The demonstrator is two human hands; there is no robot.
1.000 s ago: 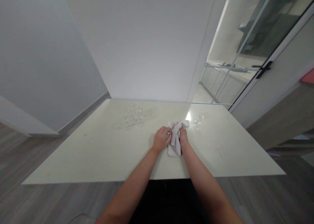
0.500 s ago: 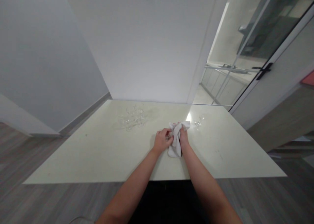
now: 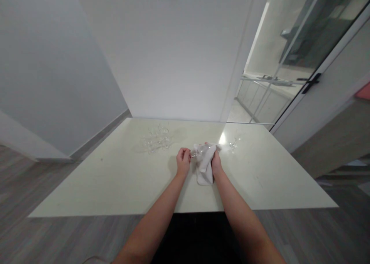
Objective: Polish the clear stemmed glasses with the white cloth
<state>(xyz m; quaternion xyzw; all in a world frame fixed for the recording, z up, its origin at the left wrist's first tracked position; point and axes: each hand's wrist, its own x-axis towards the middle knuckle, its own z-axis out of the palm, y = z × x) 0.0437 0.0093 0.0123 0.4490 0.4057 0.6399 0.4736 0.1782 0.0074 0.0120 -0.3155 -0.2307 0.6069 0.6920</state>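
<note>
My left hand point(image 3: 183, 161) pinches the stem end of a clear stemmed glass point(image 3: 197, 153) near the middle of the table. The glass lies tilted sideways, its bowl pointing right into a white cloth point(image 3: 206, 171). My right hand point(image 3: 216, 163) is closed on that cloth, wrapping it round the bowl; the far side of the bowl is hidden by cloth and fingers. Part of the cloth hangs down toward me between both hands.
Several clear stemmed glasses point(image 3: 157, 139) stand grouped on the left of the pale table point(image 3: 115, 179). Another clear glass point(image 3: 235, 142) is to the right of the cloth. A white wall point(image 3: 179, 63) rises behind, with a glass-paned door point(image 3: 289, 63) at the right.
My left hand has moved left, away from the cloth, and more of the glass between the hands shows. My right hand stays on the cloth in nearly the same place.
</note>
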